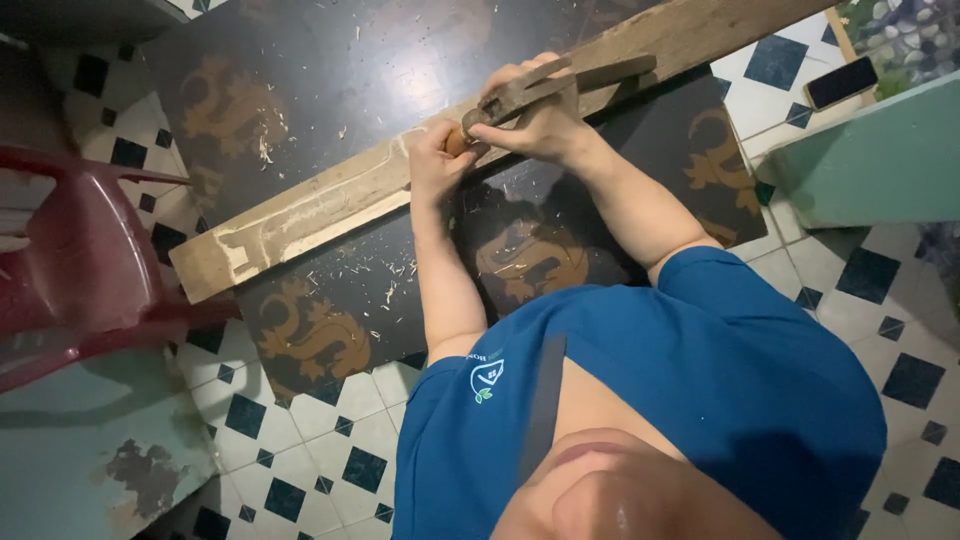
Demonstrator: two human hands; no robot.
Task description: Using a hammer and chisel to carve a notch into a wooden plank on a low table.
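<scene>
A long wooden plank [400, 175] lies slantwise across the dark patterned mat [330, 60] on the tiled floor. At the plank's middle, the left hand [432, 165] is clenched around a wooden-handled chisel [458, 141], and the right hand [540, 115] grasps a hammer [560, 85] just above it. The plank looks stiff, heavy and splintery; wood shavings [390, 285] lie beside it.

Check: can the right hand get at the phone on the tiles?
Probably not straight away: the right hand grips a metal tool over the plank, though nothing visible lies between it and the phone.
</scene>
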